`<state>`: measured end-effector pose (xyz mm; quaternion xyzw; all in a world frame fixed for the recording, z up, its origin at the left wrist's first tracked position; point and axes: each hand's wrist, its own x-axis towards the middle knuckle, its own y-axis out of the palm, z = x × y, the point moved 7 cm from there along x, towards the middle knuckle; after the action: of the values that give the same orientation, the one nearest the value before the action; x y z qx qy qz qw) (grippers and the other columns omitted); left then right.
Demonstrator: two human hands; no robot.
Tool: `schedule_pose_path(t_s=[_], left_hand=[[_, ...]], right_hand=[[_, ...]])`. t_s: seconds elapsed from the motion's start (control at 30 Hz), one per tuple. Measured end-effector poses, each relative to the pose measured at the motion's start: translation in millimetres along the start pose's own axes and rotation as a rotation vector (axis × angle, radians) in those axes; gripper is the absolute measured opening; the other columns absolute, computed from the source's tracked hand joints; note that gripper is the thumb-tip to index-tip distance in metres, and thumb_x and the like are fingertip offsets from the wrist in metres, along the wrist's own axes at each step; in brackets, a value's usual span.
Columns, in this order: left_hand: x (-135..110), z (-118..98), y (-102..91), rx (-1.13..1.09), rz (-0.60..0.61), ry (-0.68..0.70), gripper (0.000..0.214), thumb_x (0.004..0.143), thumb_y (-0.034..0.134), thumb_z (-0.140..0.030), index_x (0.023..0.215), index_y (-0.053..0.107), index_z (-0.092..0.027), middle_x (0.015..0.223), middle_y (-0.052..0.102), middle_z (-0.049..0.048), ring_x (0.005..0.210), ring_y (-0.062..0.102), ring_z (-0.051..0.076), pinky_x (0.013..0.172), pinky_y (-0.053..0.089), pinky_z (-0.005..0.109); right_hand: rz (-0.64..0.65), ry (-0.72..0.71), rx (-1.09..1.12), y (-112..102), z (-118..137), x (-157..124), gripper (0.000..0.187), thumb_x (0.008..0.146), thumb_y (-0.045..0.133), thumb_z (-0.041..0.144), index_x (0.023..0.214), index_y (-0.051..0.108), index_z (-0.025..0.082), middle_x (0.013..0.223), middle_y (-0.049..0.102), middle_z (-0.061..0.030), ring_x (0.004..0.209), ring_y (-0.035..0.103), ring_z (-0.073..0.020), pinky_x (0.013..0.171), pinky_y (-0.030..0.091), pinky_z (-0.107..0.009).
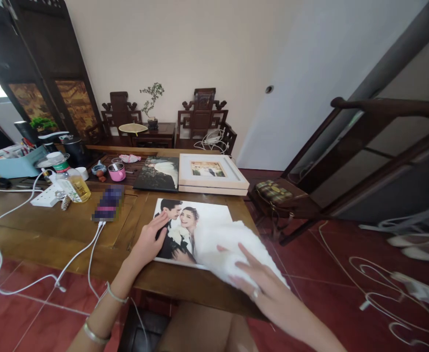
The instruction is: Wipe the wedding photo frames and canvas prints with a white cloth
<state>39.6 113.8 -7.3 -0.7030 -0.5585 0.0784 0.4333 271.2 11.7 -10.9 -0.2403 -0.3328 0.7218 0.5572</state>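
Note:
A large glossy photo panel [214, 209] showing a couple lies flat near the front edge of the wooden table [126, 239]. On its left side rests my left hand [151, 241], fingers stretched out over the picture. My right hand [254, 274] presses a white fluffy cloth [232, 244] onto the panel's right part, its fingers spread over the cloth. Much of the panel's right side is hidden under the cloth, which hangs past the table's corner.
Behind the panel lie a dark photo album [157, 173] and a white framed box [214, 176]. Leftward are a phone [107, 203] on a cable, a bottle [71, 181], a power strip [45, 196] and a pink cup [116, 172]. A chair [309, 195] holding a plaid bag [273, 191] stands right.

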Motion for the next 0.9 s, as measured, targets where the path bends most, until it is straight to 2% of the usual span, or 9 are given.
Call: schedule_pose_path(t_s=[0.1,0.2,0.33,0.47,0.57,0.63,0.7,0.77,0.9], left_hand=[[0,0,-0.2,0.008,0.003,0.003,0.039,0.087,0.042,-0.018,0.122,0.056,-0.018,0.135,0.048,0.0068,0.128,0.042,0.02,0.109,0.032,0.042],[0,-1,-0.1,0.015,0.019,0.017,0.039,0.087,0.041,-0.018,0.123,0.055,-0.017,0.135,0.048,0.0075,0.129,0.041,0.02,0.11,0.032,0.042],[0,0,-0.2,0.004,0.032,0.022,0.04,0.088,0.041,-0.019,0.125,0.053,-0.017,0.137,0.046,0.0073,0.13,0.039,0.019,0.11,0.031,0.042],[-1,1,-0.2,-0.006,0.033,0.014,0.039,0.088,0.041,-0.02,0.125,0.054,-0.018,0.137,0.046,0.0068,0.13,0.039,0.019,0.111,0.03,0.04],[-1,2,-0.1,-0.013,0.022,0.004,0.039,0.088,0.042,-0.02,0.125,0.054,-0.018,0.136,0.047,0.0066,0.129,0.04,0.019,0.11,0.031,0.04],[-1,2,-0.3,-0.024,0.009,0.007,0.039,0.088,0.042,-0.019,0.124,0.054,-0.02,0.135,0.048,0.0061,0.128,0.041,0.02,0.11,0.032,0.041],[-1,2,-0.3,-0.032,0.001,0.013,0.039,0.088,0.041,-0.019,0.124,0.055,-0.02,0.135,0.049,0.006,0.128,0.042,0.02,0.109,0.032,0.042],[-1,2,0.4,-0.025,0.004,0.011,0.039,0.087,0.041,-0.018,0.124,0.055,-0.019,0.135,0.049,0.0065,0.128,0.042,0.02,0.109,0.032,0.043],[-1,2,1.7,-0.005,0.012,-0.001,0.038,0.088,0.041,-0.019,0.123,0.056,-0.017,0.135,0.049,0.0083,0.128,0.041,0.02,0.11,0.032,0.042]], right_hand=[[0.212,-0.031,0.012,6,20,-21,0.038,0.086,0.044,0.052,0.104,0.065,0.026,0.137,0.047,-0.004,0.136,0.018,-0.0277,0.106,0.029,-0.049],[0.318,-0.007,0.007,3,18,-11,0.043,0.085,0.045,0.054,0.107,0.065,0.024,0.136,0.047,-0.0065,0.135,0.021,-0.0282,0.107,0.027,-0.049],[0.168,0.092,0.018,-17,-14,44,0.058,0.082,0.043,0.062,0.12,0.059,0.022,0.143,0.036,-0.0093,0.133,0.026,-0.031,0.108,0.021,-0.051],[-0.081,0.121,0.07,-37,-36,103,0.055,0.083,0.041,0.06,0.121,0.058,0.023,0.138,0.045,-0.0061,0.133,0.028,-0.0303,0.109,0.02,-0.05],[-0.18,0.117,0.079,-39,-39,123,0.051,0.086,0.037,0.055,0.12,0.058,0.022,0.134,0.05,-0.0046,0.134,0.025,-0.0296,0.109,0.021,-0.05],[-0.196,0.101,0.034,-31,-35,118,0.048,0.086,0.038,0.051,0.117,0.059,0.022,0.131,0.053,-0.0048,0.135,0.023,-0.0295,0.11,0.018,-0.051],[-0.203,0.036,-0.034,-20,-24,98,0.042,0.086,0.039,0.046,0.114,0.061,0.023,0.125,0.058,-0.0047,0.133,0.028,-0.0289,0.111,0.016,-0.052],[-0.174,-0.037,-0.086,-7,-11,67,0.038,0.086,0.039,0.042,0.11,0.062,0.025,0.124,0.059,-0.004,0.131,0.032,-0.0281,0.11,0.019,-0.053],[-0.047,-0.092,-0.091,10,13,2,0.035,0.086,0.042,0.043,0.107,0.063,0.025,0.136,0.047,-0.0036,0.135,0.022,-0.0291,0.106,0.031,-0.051]])
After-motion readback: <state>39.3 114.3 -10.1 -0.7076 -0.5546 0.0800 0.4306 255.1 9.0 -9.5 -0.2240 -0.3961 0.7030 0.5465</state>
